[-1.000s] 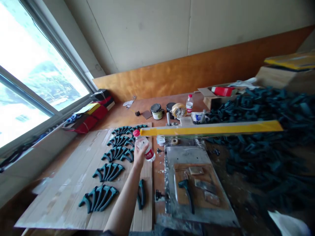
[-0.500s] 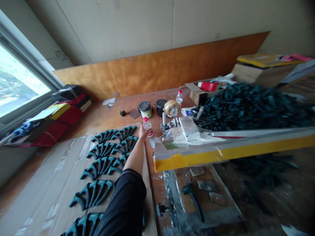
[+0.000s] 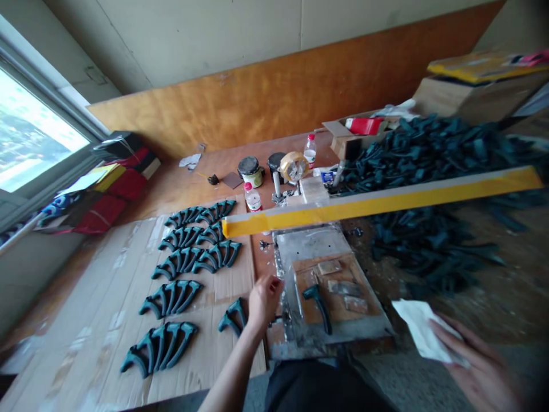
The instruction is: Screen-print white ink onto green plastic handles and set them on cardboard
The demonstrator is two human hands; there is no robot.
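My left hand (image 3: 265,300), fingers curled in with nothing visible in them, hovers by the left edge of a grey metal plate (image 3: 311,243). Just left of its wrist, a few dark green curved handle-shaped parts (image 3: 234,316) lie on cardboard. My right hand (image 3: 476,355) grips a white cloth or tissue (image 3: 420,329) at the lower right, partly blurred. Between the hands, a single dark green handle piece (image 3: 318,306) rests on a brown board (image 3: 306,276) fixed to the plate. A red-capped bottle (image 3: 253,197) stands upright farther back, its base partly hidden by a yellow-taped bar.
The yellow-edged bar (image 3: 343,209) spans above the plate. Rows of dark green parts (image 3: 160,346) cover some cardboard (image 3: 103,297). A heap of similar parts (image 3: 429,154) is at right. Two tubs (image 3: 251,171), a tape roll (image 3: 294,166) and another bottle (image 3: 309,151) stand behind.
My left hand has let go of the red-capped bottle and drawn back toward me. My right hand with the white cloth has come into view. The view has shifted, showing more of the plate.
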